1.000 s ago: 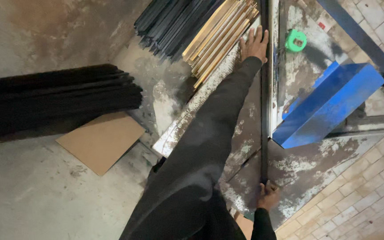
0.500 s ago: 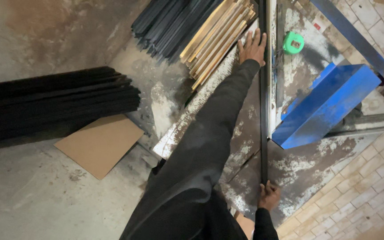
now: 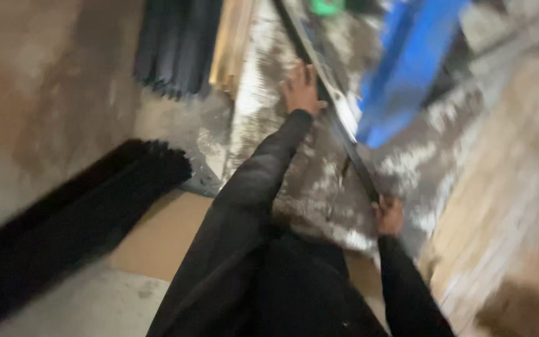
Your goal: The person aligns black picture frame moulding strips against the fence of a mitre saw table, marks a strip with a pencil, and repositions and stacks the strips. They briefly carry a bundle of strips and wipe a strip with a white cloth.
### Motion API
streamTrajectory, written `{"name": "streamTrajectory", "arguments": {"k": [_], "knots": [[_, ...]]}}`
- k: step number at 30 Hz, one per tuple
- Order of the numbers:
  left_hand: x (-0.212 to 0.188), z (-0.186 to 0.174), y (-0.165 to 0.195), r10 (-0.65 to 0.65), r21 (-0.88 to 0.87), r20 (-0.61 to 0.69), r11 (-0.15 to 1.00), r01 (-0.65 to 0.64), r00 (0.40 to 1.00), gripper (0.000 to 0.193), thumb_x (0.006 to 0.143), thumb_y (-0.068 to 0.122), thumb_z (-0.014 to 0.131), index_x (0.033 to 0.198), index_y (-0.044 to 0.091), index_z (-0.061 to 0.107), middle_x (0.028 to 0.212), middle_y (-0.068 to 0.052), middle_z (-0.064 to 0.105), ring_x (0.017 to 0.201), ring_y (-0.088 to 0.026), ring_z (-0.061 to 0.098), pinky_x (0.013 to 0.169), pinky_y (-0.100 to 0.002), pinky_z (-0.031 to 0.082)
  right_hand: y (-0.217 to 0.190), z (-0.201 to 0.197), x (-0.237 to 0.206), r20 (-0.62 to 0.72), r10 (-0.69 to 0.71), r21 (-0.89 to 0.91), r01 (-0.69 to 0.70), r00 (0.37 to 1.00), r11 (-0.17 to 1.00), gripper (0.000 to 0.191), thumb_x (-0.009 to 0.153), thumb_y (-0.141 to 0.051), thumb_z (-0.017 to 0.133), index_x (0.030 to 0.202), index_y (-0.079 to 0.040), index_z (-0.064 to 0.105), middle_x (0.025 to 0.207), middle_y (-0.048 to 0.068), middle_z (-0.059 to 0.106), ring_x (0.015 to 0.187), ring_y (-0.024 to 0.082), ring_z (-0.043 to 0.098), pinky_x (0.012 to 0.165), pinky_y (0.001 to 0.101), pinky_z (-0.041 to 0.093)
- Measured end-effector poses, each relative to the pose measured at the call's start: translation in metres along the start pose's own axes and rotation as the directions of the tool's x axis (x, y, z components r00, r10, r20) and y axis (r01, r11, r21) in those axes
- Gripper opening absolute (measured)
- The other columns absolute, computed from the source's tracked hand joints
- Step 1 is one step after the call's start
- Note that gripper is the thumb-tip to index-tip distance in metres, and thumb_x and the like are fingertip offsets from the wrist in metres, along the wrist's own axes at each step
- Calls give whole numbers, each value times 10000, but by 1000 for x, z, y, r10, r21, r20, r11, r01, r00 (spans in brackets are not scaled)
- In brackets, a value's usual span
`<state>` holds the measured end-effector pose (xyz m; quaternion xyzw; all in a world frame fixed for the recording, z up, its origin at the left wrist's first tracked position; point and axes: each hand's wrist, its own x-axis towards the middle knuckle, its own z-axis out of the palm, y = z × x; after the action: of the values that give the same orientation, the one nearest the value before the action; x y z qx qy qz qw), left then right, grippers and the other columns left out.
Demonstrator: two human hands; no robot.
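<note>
The picture is blurred by motion. A long dark metal bar (image 3: 338, 131) lies along a paint-stained worktable (image 3: 319, 187). My left hand (image 3: 301, 87) rests on the bar's far part, arm stretched out in a dark sleeve. My right hand (image 3: 388, 215) grips the near end of the bar at the table's front edge. A blue metal box (image 3: 407, 75) lies just right of the bar.
A stack of black bars (image 3: 82, 212) lies on the concrete floor at left, next to a sheet of cardboard (image 3: 157, 237). More dark bars (image 3: 176, 43) and wooden strips (image 3: 232, 43) lie at the top. A green ring (image 3: 325, 7) sits on the far table. Brick paving (image 3: 519, 187) at right.
The camera has swung and tilted, so the scene looks rotated and blurred. Both hands stay on the bar, left far, right near. The bar now runs diagonally in view.
</note>
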<state>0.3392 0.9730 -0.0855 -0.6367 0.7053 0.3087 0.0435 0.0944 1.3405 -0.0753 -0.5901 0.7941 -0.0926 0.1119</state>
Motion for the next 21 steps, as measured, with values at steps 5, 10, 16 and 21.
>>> {"name": "streamTrajectory", "arguments": {"k": [5,10,16,21], "knots": [[-20,32,5,-10,35,-69,999,12,998,1391,688,653,882,1632,143,-4,1711,-155,-72,1595,-342,-27,1175,-771,139,9,8,-18,-18,83,59,-81,996,995,276,866,-243,849,1097,-101,795,978,111,653,951,337,625,829,454,507],[-12,25,-3,-29,127,-68,991,38,997,1412,633,684,883,1639,150,49,1716,-158,-38,1604,-309,17,1182,-765,170,8,5,-49,-111,243,199,-218,964,955,300,841,-219,846,1115,-108,798,1065,83,739,959,298,684,829,408,535],[-15,25,0,-11,179,-137,983,36,990,1349,643,663,885,1622,118,135,1698,-178,37,1586,-333,91,1162,-765,223,15,0,-71,-205,251,195,-212,946,958,288,804,-177,855,1069,-76,804,1045,106,754,973,312,697,880,412,550],[-16,19,3,2,157,-144,987,20,990,1332,648,628,897,1624,113,151,1706,-188,39,1585,-338,93,1140,-767,241,17,5,-63,-190,255,234,-208,948,950,282,811,-161,861,1070,-65,804,1048,111,751,980,324,692,886,425,545]]}}
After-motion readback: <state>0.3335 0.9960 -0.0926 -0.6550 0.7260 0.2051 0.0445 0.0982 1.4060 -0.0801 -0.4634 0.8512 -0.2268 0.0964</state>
